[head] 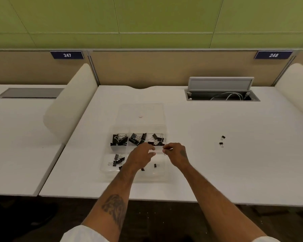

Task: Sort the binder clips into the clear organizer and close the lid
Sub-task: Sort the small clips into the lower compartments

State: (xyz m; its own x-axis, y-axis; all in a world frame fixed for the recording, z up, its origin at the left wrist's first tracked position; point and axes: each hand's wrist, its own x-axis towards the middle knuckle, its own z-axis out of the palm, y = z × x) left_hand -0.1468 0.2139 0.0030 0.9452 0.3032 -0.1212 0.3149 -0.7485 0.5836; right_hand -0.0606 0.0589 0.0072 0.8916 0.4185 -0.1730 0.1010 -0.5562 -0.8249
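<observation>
A: Where's the clip (165,153)?
B: Pinched in the right hand (176,152), over the right side of the organizer (156,176). The left hand (142,155) is relaxed and empty.
A: Tips?
B: Lower it in with matching sizes (two clips (222,140) wait on the desk (226,172)). The lid (142,109) lies open behind.

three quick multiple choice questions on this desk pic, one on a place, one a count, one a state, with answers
1. Where do the loose binder clips lie relative to the organizer?
A) left of it
B) right of it
C) in front of it

2. How many of them are on the desk?
A) two
B) four
C) six

3. The organizer's lid is:
A) closed
B) open
C) missing

Answers: 1 B, they sit out on the desk's right side; 2 A, only a pair shows there; 3 B, it lies flat behind the compartments.
</observation>
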